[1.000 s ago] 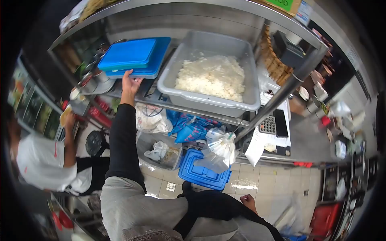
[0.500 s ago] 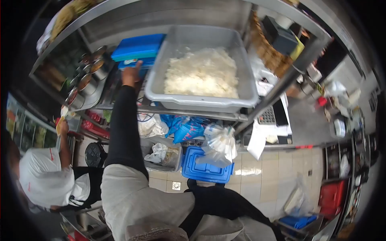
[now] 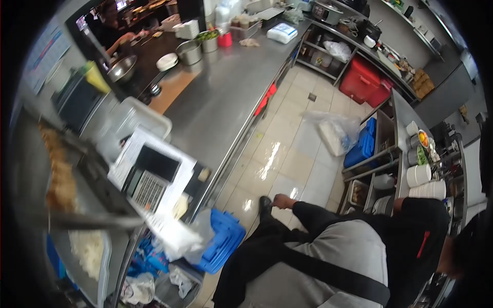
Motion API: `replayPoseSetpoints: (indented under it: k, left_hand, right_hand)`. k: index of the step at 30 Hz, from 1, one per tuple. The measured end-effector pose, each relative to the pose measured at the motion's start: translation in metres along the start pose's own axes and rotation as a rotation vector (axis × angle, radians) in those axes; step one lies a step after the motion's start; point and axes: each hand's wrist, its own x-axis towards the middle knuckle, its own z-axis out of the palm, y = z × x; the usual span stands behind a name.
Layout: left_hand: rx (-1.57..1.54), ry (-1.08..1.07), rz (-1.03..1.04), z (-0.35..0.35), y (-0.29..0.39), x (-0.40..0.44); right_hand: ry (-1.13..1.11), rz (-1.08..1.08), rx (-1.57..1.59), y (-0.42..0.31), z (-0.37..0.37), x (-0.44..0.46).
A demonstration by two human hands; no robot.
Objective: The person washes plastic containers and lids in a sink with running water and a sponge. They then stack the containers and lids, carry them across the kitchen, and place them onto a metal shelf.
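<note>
My right hand point(image 3: 282, 201), at the end of a black sleeve, hangs low over the tiled floor beside my shoe. Its fingers look curled, and nothing shows in them. My left hand is out of view. At the lower left stands the grey tub point(image 3: 105, 256) with white, rice-like food point(image 3: 87, 251) in it, partly cut off by the dark edge. A blue lid point(image 3: 223, 241) lies low beside the counter, to the left of my legs. On the counter's near end, a calculator point(image 3: 149, 190) rests on white papers point(image 3: 172, 205).
A long steel counter point(image 3: 221, 92) runs toward the back. On the floor lies a clear plastic bag point(image 3: 334, 136) with something white inside. A red cooler box point(image 3: 359, 79) stands at the back. A person in a black shirt point(image 3: 423, 226) is close on my right, by shelves with stacked bowls point(image 3: 426, 190).
The view has swung to the right. My left hand, which was at the blue containers beside the grey tub, has left the picture. My right hand now shows.
</note>
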Motion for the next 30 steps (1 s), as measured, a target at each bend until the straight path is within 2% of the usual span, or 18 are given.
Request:
replayPoseSetpoints:
  k: [1, 2, 3, 5, 6, 7, 10, 13, 15, 17, 21, 22, 25, 26, 29, 30]
  left_hand:
    - [-0.075, -0.146, -0.033, 0.028, 0.031, -0.028]
    - [-0.164, -0.312, -0.065, 0.056, 0.059, -0.055]
    - [-0.270, -0.484, -0.102, 0.085, 0.084, -0.080]
    - [-0.508, -0.865, -0.177, 0.150, 0.127, -0.128]
    - [-0.615, -1.056, -0.238, 0.194, 0.173, -0.147]
    - [-0.729, -1.267, -0.455, 0.248, 0.250, -0.167]
    - [-0.662, -1.641, -0.480, 0.361, 0.271, -0.270]
    - [-0.600, -1.794, -0.247, 0.427, 0.260, -0.341]
    - [-0.531, -1.853, -0.237, 0.456, 0.265, -0.367]
    - [-0.436, -1.926, -0.255, 0.484, 0.248, -0.401]
    - [-0.371, -2.153, -0.145, 0.544, 0.251, -0.438]
    - [-0.388, -2.180, -0.143, 0.563, 0.265, -0.436]
    - [-0.441, -2.269, -0.127, 0.645, 0.314, -0.446]
    - [-0.457, -2.307, -0.115, 0.673, 0.330, -0.445]
    - [-0.578, -2.485, 0.110, 0.778, 0.358, -0.496]
    - [-0.590, -2.534, 0.154, 0.804, 0.383, -0.499]
  right_hand:
    - [0.122, -0.164, -0.129, 0.005, -0.012, 0.018]
    - [0.089, -0.086, -0.018, 0.002, -0.032, 0.027]
    - [0.107, -0.074, -0.002, 0.006, -0.045, 0.043]
    - [0.109, -0.037, 0.234, 0.013, -0.077, 0.054]
    - [0.142, -0.073, 0.284, 0.023, -0.087, 0.062]
    - [0.146, -0.062, 0.364, 0.031, -0.103, 0.057]
    - [0.174, 0.056, 0.595, 0.068, -0.143, 0.029]
    - [0.204, 0.201, 0.709, 0.124, -0.170, 0.012]
    - [0.243, 0.272, 0.757, 0.152, -0.195, 0.004]
    - [0.284, 0.286, 0.762, 0.170, -0.236, 0.004]
    - [0.568, 0.176, 0.836, 0.184, -0.335, 0.024]
    - [0.680, 0.245, 0.713, 0.160, -0.373, 0.011]
    - [0.944, 0.222, 0.418, 0.192, -0.416, 0.044]
    - [0.914, 0.377, 0.292, 0.195, -0.429, 0.044]
    - [0.794, 0.317, 0.178, 0.239, -0.411, 0.052]
    - [0.671, 0.419, 0.439, 0.223, -0.414, 0.045]
